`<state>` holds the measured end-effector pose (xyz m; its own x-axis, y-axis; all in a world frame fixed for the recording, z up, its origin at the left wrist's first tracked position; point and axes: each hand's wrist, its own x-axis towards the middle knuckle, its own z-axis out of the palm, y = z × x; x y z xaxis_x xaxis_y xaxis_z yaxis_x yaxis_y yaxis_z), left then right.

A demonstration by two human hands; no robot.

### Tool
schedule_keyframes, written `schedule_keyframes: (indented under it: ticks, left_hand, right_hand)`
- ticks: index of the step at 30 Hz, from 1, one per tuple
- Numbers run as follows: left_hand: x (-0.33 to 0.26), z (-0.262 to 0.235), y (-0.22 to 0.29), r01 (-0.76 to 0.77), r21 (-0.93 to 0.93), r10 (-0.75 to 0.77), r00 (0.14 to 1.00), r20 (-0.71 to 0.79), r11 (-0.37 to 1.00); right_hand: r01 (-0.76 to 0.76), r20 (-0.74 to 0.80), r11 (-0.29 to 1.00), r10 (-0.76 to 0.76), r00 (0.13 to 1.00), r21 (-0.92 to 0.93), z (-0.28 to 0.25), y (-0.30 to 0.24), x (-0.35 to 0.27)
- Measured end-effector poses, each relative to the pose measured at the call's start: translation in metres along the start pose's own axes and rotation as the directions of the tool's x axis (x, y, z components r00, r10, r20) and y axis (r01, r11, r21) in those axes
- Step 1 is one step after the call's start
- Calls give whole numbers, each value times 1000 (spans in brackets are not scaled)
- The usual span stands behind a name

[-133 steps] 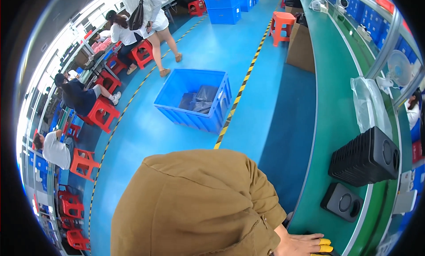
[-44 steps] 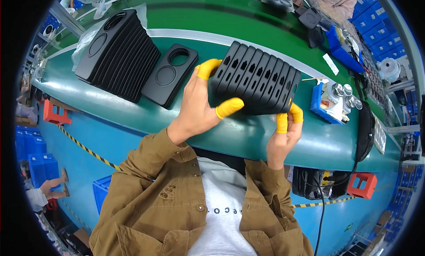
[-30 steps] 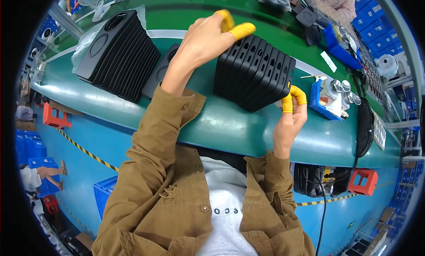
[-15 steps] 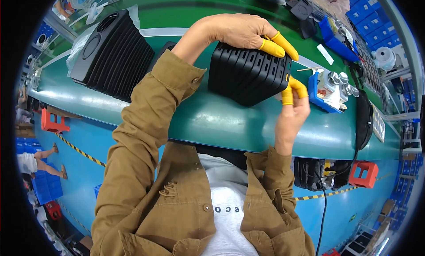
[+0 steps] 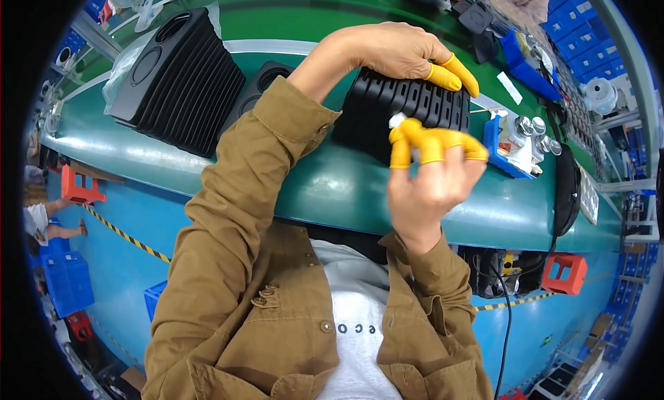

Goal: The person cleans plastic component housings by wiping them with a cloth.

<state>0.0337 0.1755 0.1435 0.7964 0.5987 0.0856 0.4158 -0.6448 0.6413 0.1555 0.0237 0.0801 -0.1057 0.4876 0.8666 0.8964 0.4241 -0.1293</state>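
Observation:
A stack of black plastic parts with rows of slots (image 5: 408,99) stands on the green bench (image 5: 325,192). Across its far upper edge lies my left hand (image 5: 398,50), thumb and fingers curled over the stack and gripping it. Both hands wear yellow finger cots. In front of the stack's near side, my right hand (image 5: 432,171) is closed in a pinch, with a small white wad (image 5: 397,120) showing at the fingertips; what the wad is made of cannot be made out. Part of the stack's lower right is hidden behind this hand.
A taller stack of black panels with round openings (image 5: 183,82) leans at the left, beside another black part (image 5: 266,78). To the right sit a blue tray (image 5: 505,154) with metal-capped bottles (image 5: 532,126) and a black bag (image 5: 567,185). A green conveyor (image 5: 297,16) runs behind.
My right hand has moved left from the stack's right corner to its near side, and the white wad now shows in its fingers. The left hand and stack have shifted slightly right.

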Motion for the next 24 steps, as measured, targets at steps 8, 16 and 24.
schedule_keyframes:
  ticks: [8, 16, 24]
  left_hand:
    - [-4, 0, -1, -19, 43, 19, 1000, -11, 999]
    - [6, 7, -3, 21, 7, -21, 1000, -16, 1000]
    - [1, 8, -15, -120, 41, 122, 990, -69, 992]
  right_hand:
    - [-241, -117, 966, 251, 961, 88, -32, 17, 6]
    - [-78, -98, 997, 80, 992, 30, 16, -4, 25]
    - [-72, -117, 978, 97, 988, 198, -16, -2, 4]
